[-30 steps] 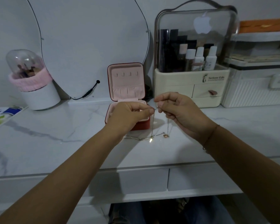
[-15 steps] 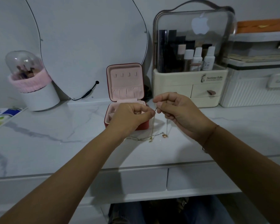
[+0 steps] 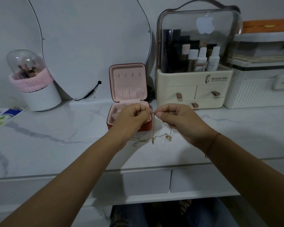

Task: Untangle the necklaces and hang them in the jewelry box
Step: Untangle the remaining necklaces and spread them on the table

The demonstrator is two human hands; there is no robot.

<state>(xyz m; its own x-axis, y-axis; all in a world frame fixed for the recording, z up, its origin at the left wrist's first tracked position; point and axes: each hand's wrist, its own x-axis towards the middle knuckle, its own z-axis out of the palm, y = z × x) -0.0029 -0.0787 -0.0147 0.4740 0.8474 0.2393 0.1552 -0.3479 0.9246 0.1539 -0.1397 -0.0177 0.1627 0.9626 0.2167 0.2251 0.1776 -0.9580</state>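
A small red jewelry box (image 3: 128, 82) with pink lining stands open at the back of the marble tabletop, with a row of hooks in its upright lid. My left hand (image 3: 131, 116) and my right hand (image 3: 177, 119) meet just in front of it. Both pinch the top end of a thin gold necklace (image 3: 153, 126). Its chains hang down to the tabletop, where pendants (image 3: 167, 137) and a tangle of further chains (image 3: 143, 140) lie. My left hand hides part of the box's lower tray.
A curved mirror (image 3: 92, 46) leans on the wall behind. A domed brush holder (image 3: 34, 82) stands at the left. At the right stand a cream cosmetics organiser (image 3: 193, 66) and a white ribbed case (image 3: 261, 89). The tabletop's front edge (image 3: 138, 167) has drawers below it.
Both hands stay pinched together on the necklace; they have shifted only slightly. The hanging chains and pendants have barely moved.
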